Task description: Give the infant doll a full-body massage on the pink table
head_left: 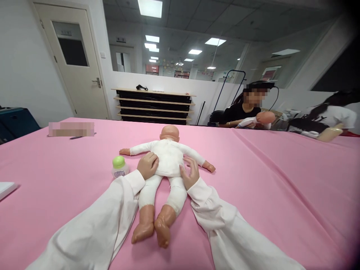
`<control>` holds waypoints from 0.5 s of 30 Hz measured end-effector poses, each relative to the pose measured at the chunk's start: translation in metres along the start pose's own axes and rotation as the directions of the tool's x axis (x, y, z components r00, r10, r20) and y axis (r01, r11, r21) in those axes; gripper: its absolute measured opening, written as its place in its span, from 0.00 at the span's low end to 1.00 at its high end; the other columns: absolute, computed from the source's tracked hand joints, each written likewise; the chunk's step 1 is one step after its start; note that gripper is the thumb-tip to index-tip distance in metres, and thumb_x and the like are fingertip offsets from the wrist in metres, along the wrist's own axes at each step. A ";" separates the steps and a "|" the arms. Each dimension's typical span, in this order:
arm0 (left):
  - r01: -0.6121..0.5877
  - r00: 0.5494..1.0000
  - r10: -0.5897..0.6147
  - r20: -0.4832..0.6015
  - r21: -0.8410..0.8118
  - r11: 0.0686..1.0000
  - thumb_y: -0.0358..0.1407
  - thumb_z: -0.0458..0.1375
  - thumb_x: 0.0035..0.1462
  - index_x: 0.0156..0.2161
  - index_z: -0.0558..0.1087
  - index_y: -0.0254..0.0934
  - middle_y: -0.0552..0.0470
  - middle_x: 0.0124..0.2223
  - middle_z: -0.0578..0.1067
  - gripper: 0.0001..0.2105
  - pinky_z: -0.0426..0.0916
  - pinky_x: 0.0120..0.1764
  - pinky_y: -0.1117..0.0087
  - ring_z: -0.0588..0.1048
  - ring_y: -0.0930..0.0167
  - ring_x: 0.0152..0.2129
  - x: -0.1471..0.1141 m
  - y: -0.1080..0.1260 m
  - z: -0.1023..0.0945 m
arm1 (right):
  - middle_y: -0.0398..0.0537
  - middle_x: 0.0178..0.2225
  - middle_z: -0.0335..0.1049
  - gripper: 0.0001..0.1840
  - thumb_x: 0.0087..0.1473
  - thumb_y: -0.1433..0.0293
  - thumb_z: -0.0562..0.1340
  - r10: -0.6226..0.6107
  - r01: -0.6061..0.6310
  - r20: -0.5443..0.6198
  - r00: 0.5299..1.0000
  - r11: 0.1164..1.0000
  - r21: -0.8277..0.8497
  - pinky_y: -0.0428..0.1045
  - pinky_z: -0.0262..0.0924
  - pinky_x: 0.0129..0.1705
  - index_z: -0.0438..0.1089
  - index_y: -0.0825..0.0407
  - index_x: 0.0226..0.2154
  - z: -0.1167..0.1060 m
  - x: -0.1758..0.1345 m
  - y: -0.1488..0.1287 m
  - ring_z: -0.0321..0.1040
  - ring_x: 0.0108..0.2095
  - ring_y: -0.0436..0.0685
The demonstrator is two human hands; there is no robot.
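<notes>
A baby doll (168, 157) with a bald head, white cloth body and brown plastic hands and feet lies on the pink-covered table, its feet toward me. No face shows on its head. My left hand (147, 165) rests at the left side of the doll's waist, its fingers curled in against the white cloth. On the other side of the waist, my right hand (191, 173) touches the doll with bent fingers, its thumb apart from them. Left of my left hand stands a small clear jar (120, 171) with a green lid.
Pink cloth (267, 210) covers the table, with creases on the right. A blurred-out object (71, 129) and a dark pen-like item lie at the back left. A white object (7, 189) sits at the left edge. Across the table, a person (243, 107) holds another doll (266, 117).
</notes>
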State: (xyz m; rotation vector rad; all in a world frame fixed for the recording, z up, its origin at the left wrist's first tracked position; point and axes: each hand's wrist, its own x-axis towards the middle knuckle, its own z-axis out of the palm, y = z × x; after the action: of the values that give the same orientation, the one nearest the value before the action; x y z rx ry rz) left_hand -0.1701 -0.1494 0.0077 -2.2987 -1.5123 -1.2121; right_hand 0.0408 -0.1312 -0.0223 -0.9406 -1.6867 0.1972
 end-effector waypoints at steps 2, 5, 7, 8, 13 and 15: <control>0.066 0.997 -0.065 0.051 -0.019 0.998 0.36 0.40 0.61 0.27 0.64 0.38 0.50 0.29 0.68 0.15 0.64 0.37 0.65 0.67 0.68 0.31 0.007 0.002 0.000 | 0.59 0.48 0.61 0.27 0.48 0.52 0.57 0.236 -0.228 -0.090 0.968 0.970 0.086 0.60 0.64 0.44 0.59 0.52 0.47 0.015 -0.006 0.016 0.59 0.51 0.63; 0.177 0.981 -0.178 0.078 0.012 0.984 0.37 0.40 0.62 0.30 0.66 0.37 0.48 0.32 0.70 0.15 0.63 0.41 0.62 0.69 0.66 0.34 0.025 0.006 0.004 | 0.62 0.53 0.55 0.33 0.47 0.52 0.58 0.464 -0.453 0.014 0.886 0.856 0.251 0.62 0.62 0.50 0.50 0.51 0.51 0.034 -0.012 0.038 0.57 0.54 0.64; 0.253 0.966 -0.256 0.044 0.077 0.965 0.38 0.42 0.62 0.37 0.67 0.35 0.43 0.38 0.70 0.13 0.61 0.45 0.59 0.68 0.63 0.40 0.044 0.010 0.010 | 0.62 0.56 0.53 0.35 0.47 0.54 0.58 0.550 -0.569 0.160 0.820 0.752 0.333 0.62 0.59 0.54 0.46 0.50 0.53 0.038 -0.011 0.042 0.56 0.56 0.63; 0.301 0.952 -0.304 0.022 0.103 0.948 0.40 0.44 0.61 0.42 0.66 0.34 0.40 0.42 0.70 0.14 0.60 0.46 0.57 0.67 0.61 0.43 0.055 0.013 0.015 | 0.61 0.57 0.52 0.36 0.47 0.54 0.59 0.579 -0.624 0.239 0.780 0.685 0.375 0.61 0.58 0.55 0.45 0.50 0.53 0.037 -0.009 0.041 0.56 0.57 0.63; 0.496 0.866 -0.499 0.006 0.111 0.861 0.48 0.49 0.57 0.52 0.61 0.28 0.29 0.49 0.65 0.26 0.61 0.44 0.52 0.65 0.51 0.47 0.116 0.029 0.050 | 0.58 0.58 0.53 0.43 0.40 0.58 0.64 0.514 -0.723 0.530 0.675 0.314 0.616 0.59 0.55 0.59 0.45 0.52 0.54 0.021 0.001 0.015 0.59 0.55 0.62; 0.498 0.867 -0.492 -0.074 0.107 0.861 0.48 0.51 0.56 0.56 0.58 0.26 0.27 0.52 0.63 0.29 0.60 0.45 0.50 0.64 0.48 0.48 0.133 0.035 0.068 | 0.56 0.58 0.54 0.43 0.38 0.61 0.65 0.476 -0.706 0.552 0.685 0.243 0.666 0.58 0.55 0.59 0.47 0.51 0.54 0.015 0.004 0.007 0.59 0.55 0.61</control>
State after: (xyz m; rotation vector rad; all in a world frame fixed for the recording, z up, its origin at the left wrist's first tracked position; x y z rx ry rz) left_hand -0.0816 -0.0369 0.0637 -1.8426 -2.1809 -1.2135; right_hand 0.0304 -0.1192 -0.0286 -0.7193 -1.0410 1.6187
